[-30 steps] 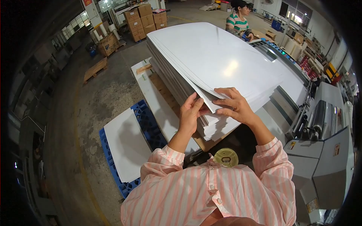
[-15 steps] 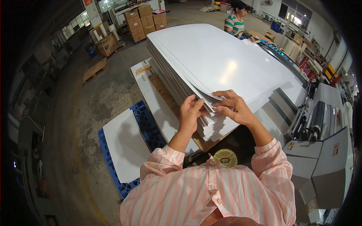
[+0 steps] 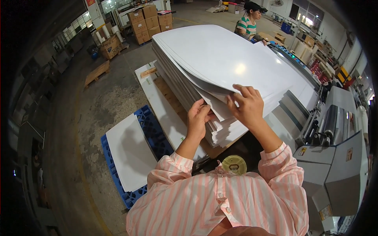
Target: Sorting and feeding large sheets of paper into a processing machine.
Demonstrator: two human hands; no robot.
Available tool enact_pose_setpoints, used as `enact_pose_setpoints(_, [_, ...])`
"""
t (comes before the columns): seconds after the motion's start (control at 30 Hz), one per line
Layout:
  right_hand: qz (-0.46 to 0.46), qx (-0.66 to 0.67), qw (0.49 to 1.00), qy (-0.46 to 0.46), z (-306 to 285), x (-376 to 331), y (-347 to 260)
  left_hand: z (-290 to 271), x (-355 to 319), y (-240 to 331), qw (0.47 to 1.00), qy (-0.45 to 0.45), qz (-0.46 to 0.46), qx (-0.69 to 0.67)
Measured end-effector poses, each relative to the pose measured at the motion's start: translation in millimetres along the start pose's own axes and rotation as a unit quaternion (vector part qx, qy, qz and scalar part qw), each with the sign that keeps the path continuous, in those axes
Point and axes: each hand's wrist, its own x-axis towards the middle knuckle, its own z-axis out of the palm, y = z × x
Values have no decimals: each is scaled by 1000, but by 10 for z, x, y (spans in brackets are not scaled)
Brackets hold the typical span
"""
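A tall stack of large white sheets [image 3: 177,80] stands in front of me on a wooden pallet. My right hand [image 3: 249,104] pinches the near corner of the glossy top sheet [image 3: 220,51] and holds it lifted, bent up from the sheets below. At the stack's near left corner is my left hand [image 3: 199,118], its fingers curled round the edges of the sheets under the raised one. Its fingertips are partly hidden by the paper. Lower down, the sheet edges fan out unevenly.
A smaller pile of white sheets [image 3: 130,157] lies on a blue plastic pallet [image 3: 147,122] at left. A grey machine with rollers [image 3: 330,126] stands close on the right. Beyond the stack is another person [image 3: 247,25]. Cardboard boxes [image 3: 145,23] and a wooden pallet [image 3: 97,74] stand farther off.
My right hand has moved up and slightly right, raising the top sheet's corner higher and widening the gap beneath it. My left hand stays at the stack's corner.
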Motion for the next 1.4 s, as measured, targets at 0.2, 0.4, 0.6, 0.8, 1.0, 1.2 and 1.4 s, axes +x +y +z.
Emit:
enact_pose_setpoints(0.2, [-101, 48, 994, -2, -24, -120, 99, 10, 19, 20, 1000, 11, -15, 21])
enact_pose_setpoints(0.4, [87, 343, 933, -60, 183, 1, 288, 167, -18, -6, 988, 77, 73, 112])
enact_pose_setpoints(0.6, [283, 324, 902, -26, 25, 115, 249, -35, -78, -60, 984, -38, 13, 172])
enact_pose_setpoints(0.8, [-26, 205, 971, -116, 203, -233, 156, 75, -220, 17, 979, -37, 7, 201])
enact_pose_setpoints(1.0, [-33, 175, 979, -102, 160, -288, 198, 42, -199, -65, 984, -29, -1, 176])
enact_pose_setpoints(1.2, [-8, 201, 970, -137, 226, -274, 217, 3, -191, -90, 980, -48, 16, 193])
enact_pose_setpoints(1.4, [-117, 131, 982, -71, 165, -212, 247, 110, -199, -74, 994, -1, 7, 110])
